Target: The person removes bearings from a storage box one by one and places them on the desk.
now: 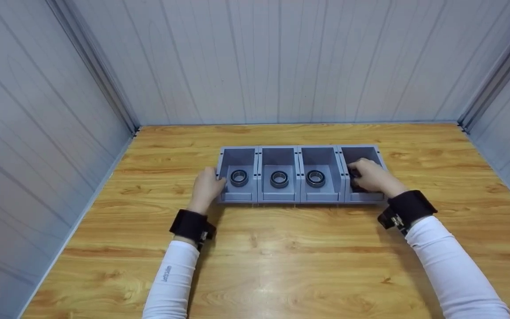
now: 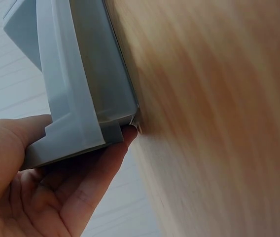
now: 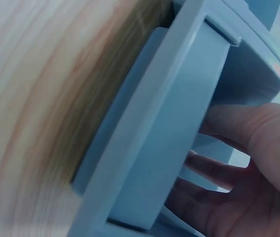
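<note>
Four joined grey plastic bins stand in a row on the table. My left hand (image 1: 207,188) grips the outer side wall of the leftmost bin (image 1: 237,198), thumb over the wall's rim and fingers beneath, as the left wrist view shows. One ball bearing (image 1: 238,178) lies in that bin, another bearing (image 1: 279,179) in the second and a third bearing (image 1: 315,178) in the third. Inside the rightmost bin (image 3: 174,118), my right hand (image 1: 370,176) has curled fingers around a dark bearing (image 1: 353,173), mostly hidden by the hand; the right wrist view hides it behind the front wall.
The bins sit towards the back of a wood-grain table (image 1: 259,257). Pale panelled walls (image 1: 255,62) enclose the table at the back and both sides. Each wrist wears a black strap (image 1: 412,206) with a small camera.
</note>
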### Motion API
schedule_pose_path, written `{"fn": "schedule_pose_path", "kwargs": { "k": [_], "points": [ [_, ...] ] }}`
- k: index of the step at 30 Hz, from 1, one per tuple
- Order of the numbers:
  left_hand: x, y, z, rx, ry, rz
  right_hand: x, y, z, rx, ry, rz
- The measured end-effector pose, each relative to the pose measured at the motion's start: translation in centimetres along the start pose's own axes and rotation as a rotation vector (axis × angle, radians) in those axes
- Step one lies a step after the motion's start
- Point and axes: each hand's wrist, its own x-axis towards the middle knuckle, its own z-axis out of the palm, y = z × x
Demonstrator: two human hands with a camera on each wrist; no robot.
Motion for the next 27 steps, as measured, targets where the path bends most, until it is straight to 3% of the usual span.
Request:
{"fn": "schedule_pose_path", "kwargs": {
  "k": [10,27],
  "points": [
    [0.1,-0.3,0.2,0.055,0.031,0.016,-0.3,-0.2,-0.5,0.015,0.015,-0.032],
    [0.2,-0.2,0.1,0.038,0.001,-0.003,-0.5,-0.4,-1.2,0.022,0.02,-0.055]
  ]
}}
